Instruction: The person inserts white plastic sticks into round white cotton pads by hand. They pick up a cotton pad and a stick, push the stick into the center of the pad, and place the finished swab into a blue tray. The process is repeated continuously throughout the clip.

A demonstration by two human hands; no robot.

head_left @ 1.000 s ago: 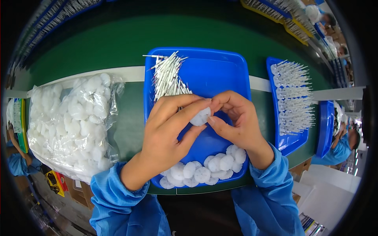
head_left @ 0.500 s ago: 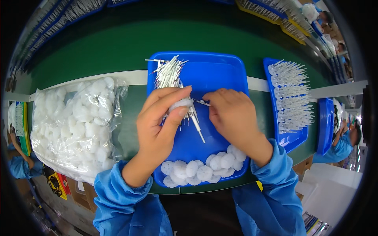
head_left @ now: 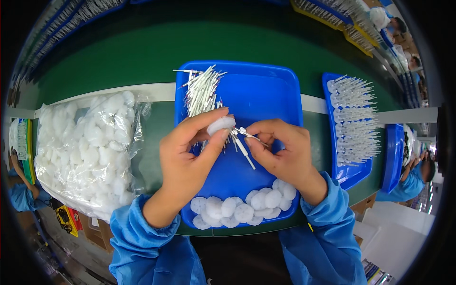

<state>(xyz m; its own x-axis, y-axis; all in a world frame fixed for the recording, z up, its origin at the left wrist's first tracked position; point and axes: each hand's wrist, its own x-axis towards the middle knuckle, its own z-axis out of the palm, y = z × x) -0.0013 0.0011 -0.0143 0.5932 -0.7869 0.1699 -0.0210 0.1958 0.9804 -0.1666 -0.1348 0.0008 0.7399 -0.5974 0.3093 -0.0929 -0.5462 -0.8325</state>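
Note:
My left hand (head_left: 185,154) pinches a white translucent round disc (head_left: 221,125) between thumb and fingers, above a blue tray (head_left: 266,107). Between the fingertips of my right hand (head_left: 285,151) is a thin white rod (head_left: 252,137), its end up against the disc's edge. Whether it goes into the disc I cannot tell. A thicker white rod (head_left: 244,151) slants down just below; its upper end is hidden. Many similar rods (head_left: 203,90) lie heaped in the tray's far left. Several loose discs (head_left: 243,213) line its near edge.
A clear bag full of white discs (head_left: 85,152) lies to the left. On the right, a blue tray (head_left: 349,176) holds rows of discs with rods standing out of them (head_left: 354,121). Further blue trays (head_left: 392,154) and people in blue sleeves (head_left: 412,179) are at the sides.
My right hand has turned, and its rod has come in against the disc. My left hand has tipped the disc so more of its face shows.

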